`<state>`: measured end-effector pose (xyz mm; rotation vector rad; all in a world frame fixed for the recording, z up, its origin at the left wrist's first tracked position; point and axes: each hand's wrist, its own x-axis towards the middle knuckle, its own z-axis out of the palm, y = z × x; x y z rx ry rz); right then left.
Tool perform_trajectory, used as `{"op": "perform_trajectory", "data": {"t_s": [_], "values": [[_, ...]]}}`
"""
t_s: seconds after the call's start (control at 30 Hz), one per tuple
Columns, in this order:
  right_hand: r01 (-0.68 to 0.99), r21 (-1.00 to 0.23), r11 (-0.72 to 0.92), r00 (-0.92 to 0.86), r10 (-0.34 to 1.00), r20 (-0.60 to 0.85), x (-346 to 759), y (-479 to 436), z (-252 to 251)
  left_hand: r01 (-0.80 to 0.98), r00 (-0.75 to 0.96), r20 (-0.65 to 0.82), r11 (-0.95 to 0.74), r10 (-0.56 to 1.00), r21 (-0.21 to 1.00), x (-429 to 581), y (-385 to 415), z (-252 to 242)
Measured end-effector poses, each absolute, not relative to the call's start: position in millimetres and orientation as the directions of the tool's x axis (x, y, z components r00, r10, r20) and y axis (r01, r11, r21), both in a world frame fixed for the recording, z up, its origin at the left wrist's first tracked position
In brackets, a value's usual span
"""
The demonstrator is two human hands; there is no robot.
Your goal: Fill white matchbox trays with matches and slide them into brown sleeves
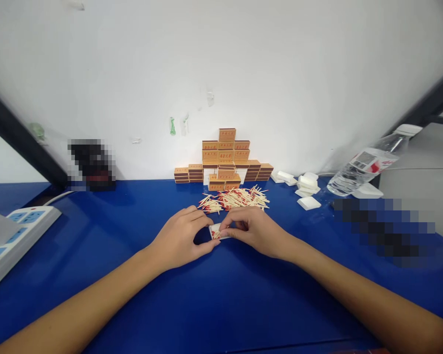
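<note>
A small white matchbox tray [216, 230] with a few red-tipped matches in it lies on the blue table [221, 295]. My left hand [182, 238] grips the tray's left end with curled fingers. My right hand [253, 230] is closed over its right side, fingertips pinched on the tray or its matches. Just behind the hands lies a loose pile of matches [236, 198]. Further back, against the white wall, stands a stack of orange-brown matchboxes [224, 162].
Several empty white trays [307, 189] lie to the right of the stack. A clear water bottle [369, 167] lies tilted at the right. A white power strip [11, 236] sits at the table's left edge. A blurred dark object [92, 164] stands at the back left.
</note>
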<state>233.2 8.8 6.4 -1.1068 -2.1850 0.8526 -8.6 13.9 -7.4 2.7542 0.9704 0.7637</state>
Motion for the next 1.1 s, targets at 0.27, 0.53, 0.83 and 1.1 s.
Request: {"op": "perform_trajectory", "data": {"t_s": [0.27, 0.53, 0.83, 1.1], "values": [[0.412, -0.781, 0.468, -0.493, 0.836, 0.241, 225, 7, -2, 0.537, 0.669, 0.436, -0.797, 0.602, 0.278, -9, 15, -7], [0.766, -0.506, 0.397, -0.153, 0.876, 0.457, 344, -23, 42, 0.538, 0.675, 0.429, -0.798, 0.601, 0.271, -10, 16, -6], [0.648, -0.472, -0.598, 0.678, 0.735, 0.001, 555, -59, -2, 0.564, 0.666, 0.416, -0.783, 0.619, 0.261, -12, 19, -8], [0.699, -0.503, -0.508, 0.526, 0.842, -0.12, 588, -34, -14, 0.577, 0.656, 0.438, -0.782, 0.615, 0.234, -13, 19, -2]]}}
